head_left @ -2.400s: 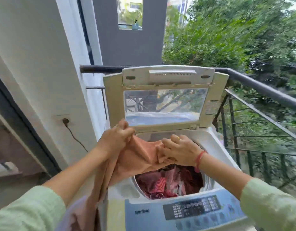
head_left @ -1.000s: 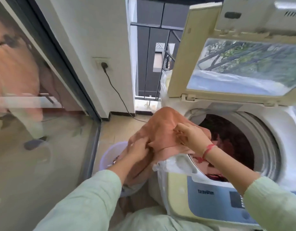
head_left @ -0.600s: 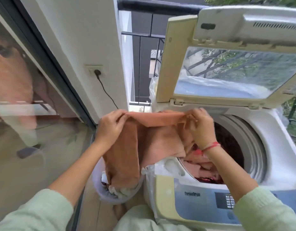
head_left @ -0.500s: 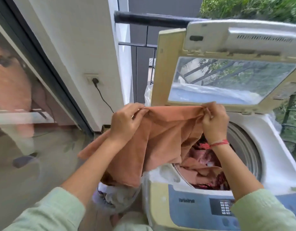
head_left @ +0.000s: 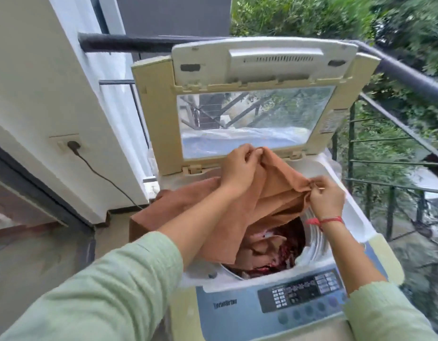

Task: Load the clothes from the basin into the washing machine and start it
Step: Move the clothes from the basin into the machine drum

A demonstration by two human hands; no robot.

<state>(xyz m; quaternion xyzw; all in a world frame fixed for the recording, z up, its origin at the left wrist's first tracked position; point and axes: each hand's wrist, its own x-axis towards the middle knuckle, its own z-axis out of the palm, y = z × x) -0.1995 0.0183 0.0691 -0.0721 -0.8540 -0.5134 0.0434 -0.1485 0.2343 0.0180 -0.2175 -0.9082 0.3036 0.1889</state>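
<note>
A top-loading washing machine (head_left: 360, 217) stands with its lid (head_left: 252, 114) raised. Red and pink clothes (head_left: 274, 249) lie inside the drum. Over the opening I hold up an orange-brown cloth (head_left: 277, 193). My left hand (head_left: 240, 168) grips its upper edge near the lid hinge. My right hand (head_left: 326, 198) pinches another edge at the drum's right rim. The cloth's far end (head_left: 168, 207) hangs over the machine's left side. The control panel (head_left: 304, 291) faces me at the front. The basin is out of view.
A white wall (head_left: 53, 82) with a socket and plugged cable (head_left: 72, 146) stands on the left. Dark balcony railing (head_left: 397, 143) runs behind and to the right of the machine, with trees beyond. A glass sliding door (head_left: 28, 242) is at lower left.
The view swung from the basin on the floor up to the machine. Both hands lifted the orange cloth out of the basin and carried it rightwards over the drum opening.
</note>
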